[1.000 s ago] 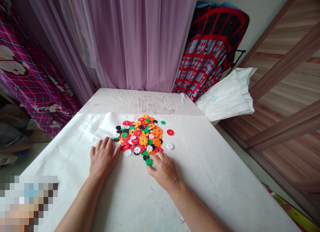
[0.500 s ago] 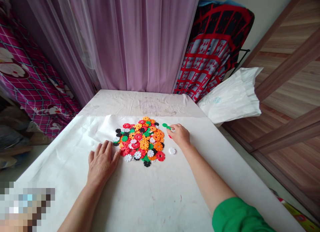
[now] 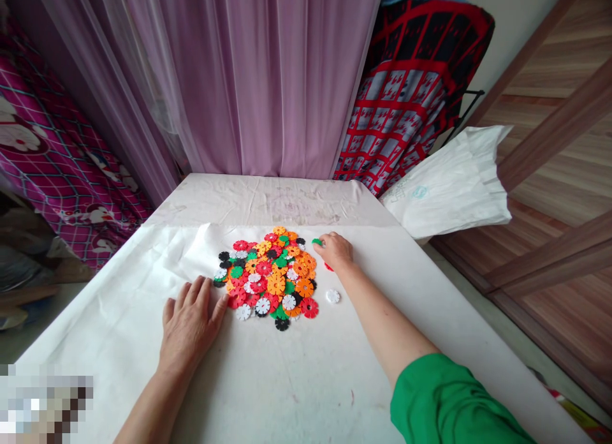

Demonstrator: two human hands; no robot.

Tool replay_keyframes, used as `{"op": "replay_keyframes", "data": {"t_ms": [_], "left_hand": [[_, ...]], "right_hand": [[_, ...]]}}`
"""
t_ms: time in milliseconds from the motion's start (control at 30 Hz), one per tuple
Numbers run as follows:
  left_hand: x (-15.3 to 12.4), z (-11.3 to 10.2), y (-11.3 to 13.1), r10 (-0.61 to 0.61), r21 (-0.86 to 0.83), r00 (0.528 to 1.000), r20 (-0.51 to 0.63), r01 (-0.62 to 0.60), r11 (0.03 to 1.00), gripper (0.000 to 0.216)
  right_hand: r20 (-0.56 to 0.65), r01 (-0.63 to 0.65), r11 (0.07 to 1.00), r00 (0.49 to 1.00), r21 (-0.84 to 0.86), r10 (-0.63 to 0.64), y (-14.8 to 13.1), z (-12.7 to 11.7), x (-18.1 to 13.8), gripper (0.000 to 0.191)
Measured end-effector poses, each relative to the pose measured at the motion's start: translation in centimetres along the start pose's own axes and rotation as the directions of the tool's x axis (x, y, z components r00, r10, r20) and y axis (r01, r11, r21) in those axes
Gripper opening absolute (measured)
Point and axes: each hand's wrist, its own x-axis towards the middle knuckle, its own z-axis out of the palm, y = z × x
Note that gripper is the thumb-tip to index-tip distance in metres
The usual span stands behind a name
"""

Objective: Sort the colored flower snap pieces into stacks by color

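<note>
A pile of notched plastic snowflake discs (image 3: 276, 283) in red, orange, green, white and black lies on the white-covered table (image 3: 268, 380). My left hand (image 3: 189, 319) rests flat at the pile's left, fingers spread, the thumb close to the red discs. Right of the pile, my right hand (image 3: 336, 250) has its fingers curled, with the fingertips on a green disc (image 3: 317, 242). Part of a red disc (image 3: 328, 266) shows beneath that hand. Closer to me lies a white disc (image 3: 333, 296), apart from the pile.
A purple curtain (image 3: 277, 80) hangs behind the table's far edge. A white bag (image 3: 444, 185) sticks out by the far right edge, near a red-and-black patterned cloth (image 3: 394, 112). Pink checked fabric (image 3: 71, 157) hangs at left.
My right hand has shifted slightly left onto the green discs, of which just one now shows. My left hand stays flat by the pile. The view has moved a little.
</note>
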Motion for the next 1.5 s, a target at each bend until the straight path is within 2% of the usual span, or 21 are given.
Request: {"op": "replay_keyframes", "data": {"t_ms": [133, 300, 400, 567, 700, 833, 933, 1100, 1167, 1367, 1500], "left_hand": [[-0.1, -0.1, 0.1, -0.004, -0.003, 1.0, -0.003, 0.004, 1.0, 0.067], [-0.1, -0.5, 0.4, 0.001, 0.005, 1.0, 0.004, -0.001, 1.0, 0.068], [-0.1, -0.7, 0.4, 0.001, 0.011, 1.0, 0.025, -0.001, 1.0, 0.069], [0.0, -0.6, 0.3, 0.02, -0.011, 1.0, 0.007, -0.02, 1.0, 0.067], [0.0, -0.5, 0.3, 0.023, -0.023, 1.0, -0.022, -0.023, 0.999, 0.064], [-0.1, -0.6, 0.4, 0.017, -0.013, 1.0, -0.003, -0.017, 1.0, 0.065], [-0.1, -0.5, 0.3, 0.027, -0.018, 0.999, -0.016, -0.028, 0.999, 0.063], [0.0, -0.4, 0.3, 0.026, -0.001, 0.999, -0.026, -0.026, 1.0, 0.064], [0.0, -0.4, 0.3, 0.023, 0.006, 0.999, -0.022, -0.023, 1.0, 0.065], [0.0, -0.6, 0.3, 0.017, 0.011, 1.0, -0.003, -0.017, 1.0, 0.068], [0.0, -0.7, 0.4, 0.005, 0.005, 1.0, 0.009, -0.005, 1.0, 0.07]], "right_hand": [[0.008, 0.001, 1.0, 1.0, 0.021, -0.001, -0.1, -0.3, 0.1, 0.031], [-0.039, -0.025, 0.986, 0.999, 0.164, 0.032, 0.6, -1.5, -1.3, 0.028], [-0.051, -0.011, 0.97, 0.998, 0.242, 0.024, 0.9, -2.1, -4.8, 0.019], [0.041, 0.088, 0.932, 0.993, 0.351, -0.109, 0.1, -1.9, -13.2, 0.011], [0.086, 0.128, 0.955, 0.984, 0.268, -0.156, -1.3, -1.8, -16.4, 0.03], [0.122, 0.123, 0.971, 0.981, 0.205, -0.15, -2.4, -2.3, -16.5, 0.023], [0.135, 0.105, 0.966, 0.981, 0.237, -0.14, -2.5, -2.3, -16.3, 0.019], [0.125, 0.08, 0.957, 0.985, 0.278, -0.119, -2.0, -1.7, -16.4, 0.027], [0.118, 0.076, 0.965, 0.987, 0.253, -0.109, -2.0, -1.7, -16.3, 0.03], [0.173, 0.09, 0.985, 0.978, 0.15, -0.115, -2.9, -2.5, -16.3, 0.021], [0.121, 0.124, 0.98, 0.982, 0.154, -0.144, -2.6, -2.6, -16.6, 0.022]]}}
